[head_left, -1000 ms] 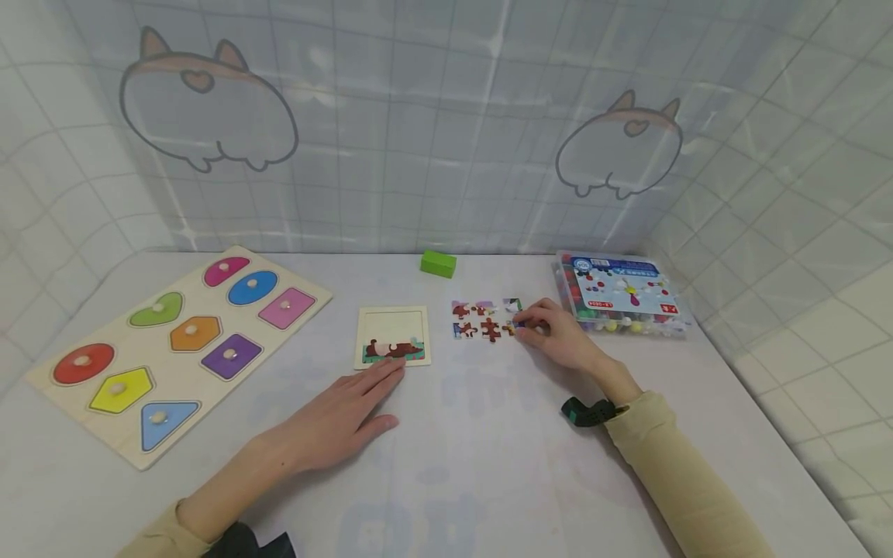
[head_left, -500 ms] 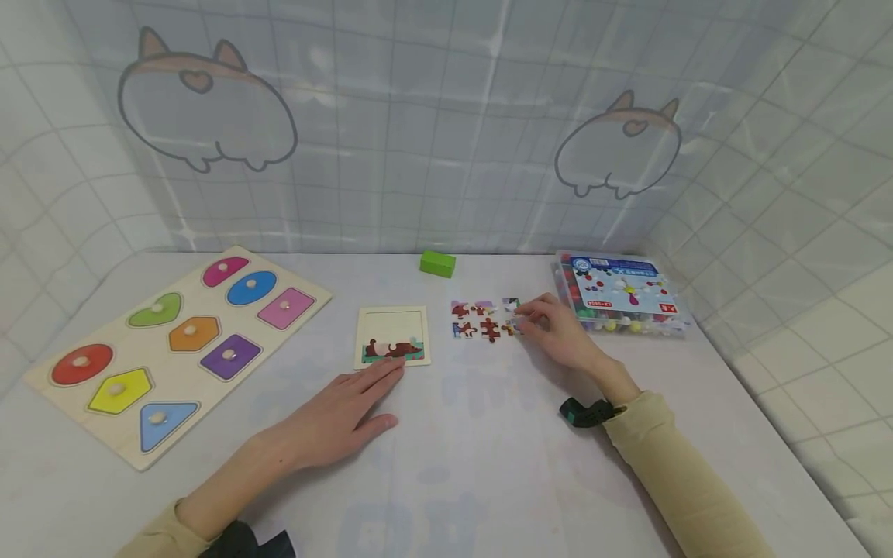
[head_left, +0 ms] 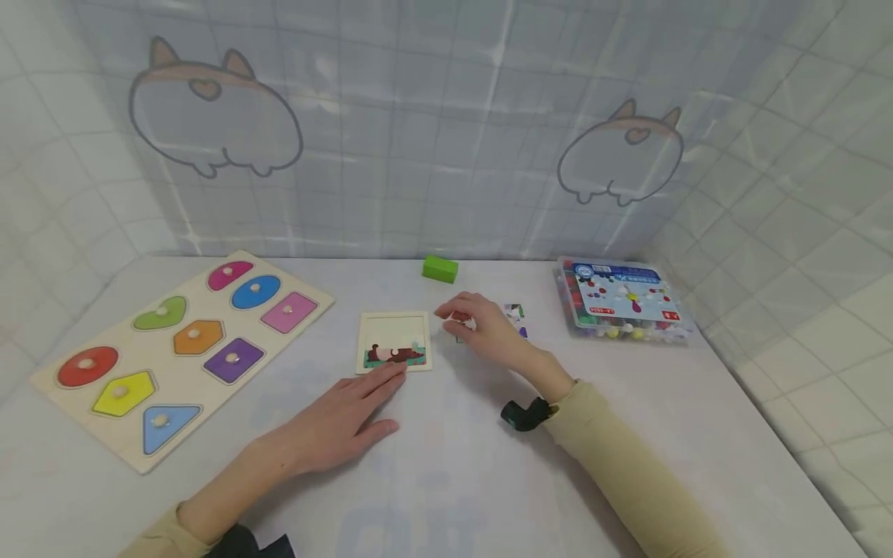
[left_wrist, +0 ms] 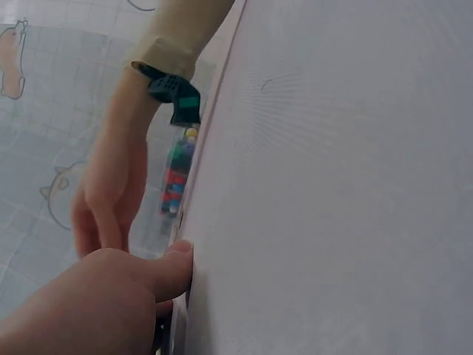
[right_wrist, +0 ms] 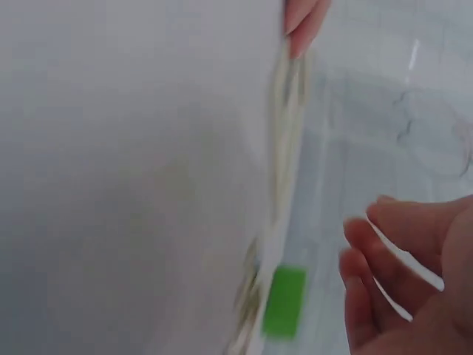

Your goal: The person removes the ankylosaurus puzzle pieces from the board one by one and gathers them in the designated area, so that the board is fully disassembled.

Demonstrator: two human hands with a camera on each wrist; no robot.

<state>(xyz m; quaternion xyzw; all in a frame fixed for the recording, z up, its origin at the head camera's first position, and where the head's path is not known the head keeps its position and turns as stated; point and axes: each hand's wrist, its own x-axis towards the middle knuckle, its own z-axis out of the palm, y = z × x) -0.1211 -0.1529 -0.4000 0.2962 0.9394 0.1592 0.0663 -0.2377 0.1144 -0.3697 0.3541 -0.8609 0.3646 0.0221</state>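
My left hand (head_left: 331, 422) lies flat on the table, its fingertips touching the lower edge of a square wooden puzzle tray (head_left: 394, 316). Along the tray's bottom, fitted pieces form a brown animal picture (head_left: 394, 353). My right hand (head_left: 488, 329) hovers over loose jigsaw pieces (head_left: 515, 311) right of the tray. Its fingers and thumb bend loosely toward each other, and no piece shows between them in the right wrist view. The hand covers most of the pieces. In the left wrist view, the left thumb (left_wrist: 174, 270) rests at the table surface.
A wooden shape board with knobbed pieces (head_left: 187, 370) lies at the left. A green block (head_left: 440, 269) stands at the back. At the back right sits a clear plastic box (head_left: 624, 301) of coloured parts. A patterned curtain (head_left: 418, 155) hangs behind the table.
My right hand has moved left from the right end of the loose pieces to near the tray. My left hand stays in place. The head view has tilted slightly.
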